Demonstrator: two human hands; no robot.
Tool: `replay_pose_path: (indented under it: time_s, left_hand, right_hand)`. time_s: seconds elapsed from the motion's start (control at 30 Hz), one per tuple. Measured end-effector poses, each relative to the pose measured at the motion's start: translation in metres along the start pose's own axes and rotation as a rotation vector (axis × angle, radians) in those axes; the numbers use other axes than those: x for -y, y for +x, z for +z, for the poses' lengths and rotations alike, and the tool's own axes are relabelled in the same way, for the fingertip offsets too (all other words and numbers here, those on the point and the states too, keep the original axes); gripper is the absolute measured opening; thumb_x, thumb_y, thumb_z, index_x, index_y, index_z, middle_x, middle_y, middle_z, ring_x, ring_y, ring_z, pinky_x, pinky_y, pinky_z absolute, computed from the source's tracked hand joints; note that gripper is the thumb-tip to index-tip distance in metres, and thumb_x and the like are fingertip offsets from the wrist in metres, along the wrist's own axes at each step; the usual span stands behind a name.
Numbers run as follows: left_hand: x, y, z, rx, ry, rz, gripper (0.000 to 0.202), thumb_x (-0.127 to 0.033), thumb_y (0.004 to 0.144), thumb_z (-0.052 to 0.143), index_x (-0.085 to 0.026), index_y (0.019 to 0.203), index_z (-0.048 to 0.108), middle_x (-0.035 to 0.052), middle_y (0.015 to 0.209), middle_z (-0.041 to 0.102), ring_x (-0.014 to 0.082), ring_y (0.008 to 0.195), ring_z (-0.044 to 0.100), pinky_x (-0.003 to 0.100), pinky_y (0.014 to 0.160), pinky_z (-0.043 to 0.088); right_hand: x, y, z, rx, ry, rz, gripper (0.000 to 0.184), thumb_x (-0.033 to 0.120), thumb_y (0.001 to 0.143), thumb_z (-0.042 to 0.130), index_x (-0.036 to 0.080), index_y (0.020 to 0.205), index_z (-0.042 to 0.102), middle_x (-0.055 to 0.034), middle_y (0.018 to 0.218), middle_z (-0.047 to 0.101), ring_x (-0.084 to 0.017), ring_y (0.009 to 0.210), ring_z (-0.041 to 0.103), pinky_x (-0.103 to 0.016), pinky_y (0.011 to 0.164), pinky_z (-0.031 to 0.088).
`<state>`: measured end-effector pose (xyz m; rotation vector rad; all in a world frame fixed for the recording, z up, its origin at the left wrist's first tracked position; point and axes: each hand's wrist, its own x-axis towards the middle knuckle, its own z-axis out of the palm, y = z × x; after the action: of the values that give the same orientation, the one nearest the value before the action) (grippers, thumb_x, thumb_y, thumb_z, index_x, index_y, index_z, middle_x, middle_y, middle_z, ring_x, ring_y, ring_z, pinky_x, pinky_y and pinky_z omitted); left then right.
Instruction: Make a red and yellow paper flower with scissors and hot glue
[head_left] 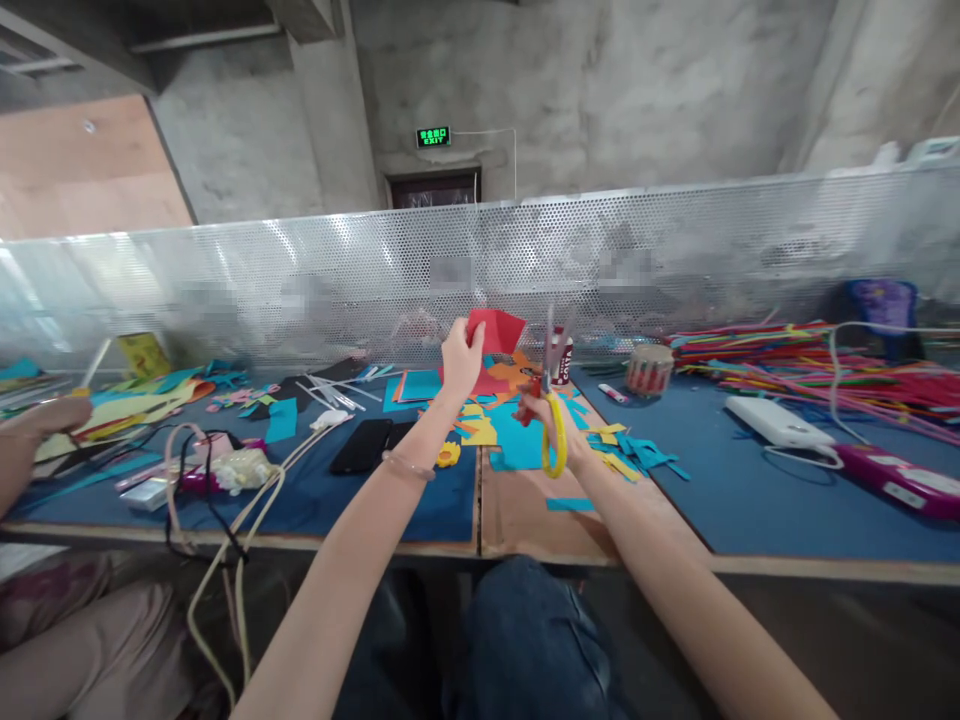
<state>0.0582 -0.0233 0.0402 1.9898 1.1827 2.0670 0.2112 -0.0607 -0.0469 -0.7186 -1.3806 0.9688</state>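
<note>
Between the thumb and fingers of my left hand [461,358] is a piece of red paper [496,331], raised above the table and creased near its middle. My right hand [551,412] grips a pair of scissors [555,350] by handles of yellow and red, the blades pointing up and standing apart. A gap separates the blades from the red paper. Below both hands lie scattered blue paper pieces [525,437], with yellow scraps [480,430] and orange paper [517,377] among them. A dark red can [562,358] stands just behind the scissors.
A black phone [361,446] lies left of my arm, near cables and a power strip [206,480]. Colourful pipe cleaners [810,360], a white power bank [780,422] and a purple device [900,478] are right. Another person's hand [56,415] is far left. A perforated metal panel [637,260] borders the table.
</note>
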Motion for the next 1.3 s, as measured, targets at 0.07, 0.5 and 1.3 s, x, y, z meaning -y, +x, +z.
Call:
replay_pose_path:
  time_s: [0.07, 0.5, 1.3]
  left_hand:
    - [0.001, -0.005, 0.002, -0.040, -0.024, -0.027, 0.025, -0.040, 0.088, 0.044, -0.017, 0.085, 0.053, 0.0032, 0.075, 0.057, 0.0147, 0.068, 0.054, 0.027, 0.065, 0.040]
    - [0.006, -0.008, -0.005, -0.265, -0.025, -0.104, 0.028, -0.043, 0.088, 0.044, -0.018, 0.075, 0.048, -0.0014, 0.064, 0.043, 0.0124, 0.062, 0.045, 0.025, 0.062, 0.036]
    - [-0.009, -0.029, 0.005, 0.008, -0.345, -0.281, 0.030, -0.047, 0.083, 0.049, -0.018, 0.089, 0.053, 0.0008, 0.069, 0.057, 0.0099, 0.051, 0.051, 0.022, 0.048, 0.041]
  right_hand:
    - [0.000, -0.003, -0.002, 0.082, -0.050, 0.017, 0.022, 0.034, 0.072, 0.060, 0.019, 0.086, 0.053, 0.0018, 0.062, 0.056, -0.015, 0.061, 0.056, -0.028, 0.057, 0.042]
    - [0.014, -0.017, 0.002, 0.324, -0.187, 0.006, 0.013, 0.029, 0.074, 0.054, 0.020, 0.084, 0.056, 0.0028, 0.069, 0.056, -0.013, 0.061, 0.052, -0.026, 0.062, 0.043]
    - [-0.009, -0.006, -0.006, 0.258, -0.160, 0.105, 0.019, 0.033, 0.072, 0.057, 0.020, 0.085, 0.054, 0.0007, 0.063, 0.056, -0.014, 0.054, 0.054, -0.027, 0.052, 0.045]
